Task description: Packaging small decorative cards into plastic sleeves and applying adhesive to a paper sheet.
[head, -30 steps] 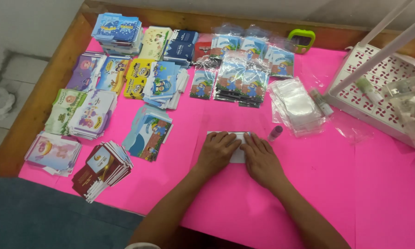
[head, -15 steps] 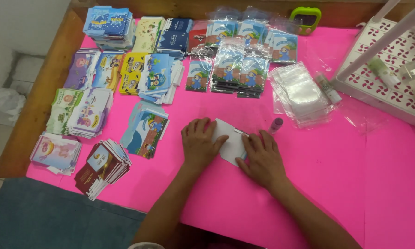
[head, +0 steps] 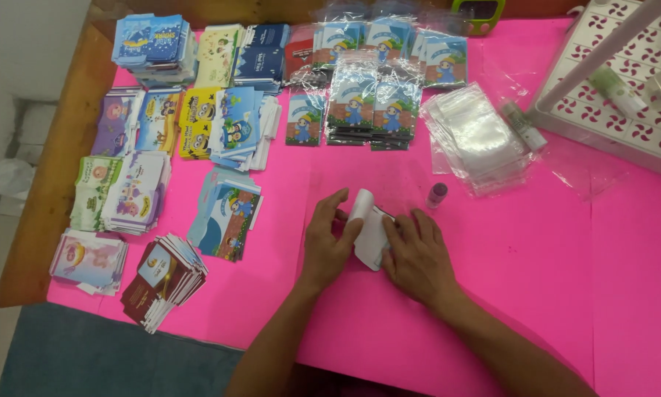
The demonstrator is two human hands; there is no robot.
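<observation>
Since a moment ago both hands have turned that small white folded card (head: 369, 234) upright-ish on the pink paper tabletop (head: 536, 294); left hand (head: 327, 239) pinches its edge, right hand (head: 416, 254) presses flat. Fold looks half-formed, clear plastic sleeves (head: 477, 140) wait unused.

Both hands meet over a small white card (head: 367, 235) on the pink table (head: 507, 309): the left hand (head: 329, 246) curls its edge upward between thumb and fingers, while the right hand (head: 416, 256) presses the other end flat (its fingers spread over the card). Just beyond the right hand stands a small purple-capped vial (head: 436, 195), with a stack of clear plastic sleeves (head: 476, 140) behind it and piles of colourful printed cards (head: 227, 213) to the left
</observation>
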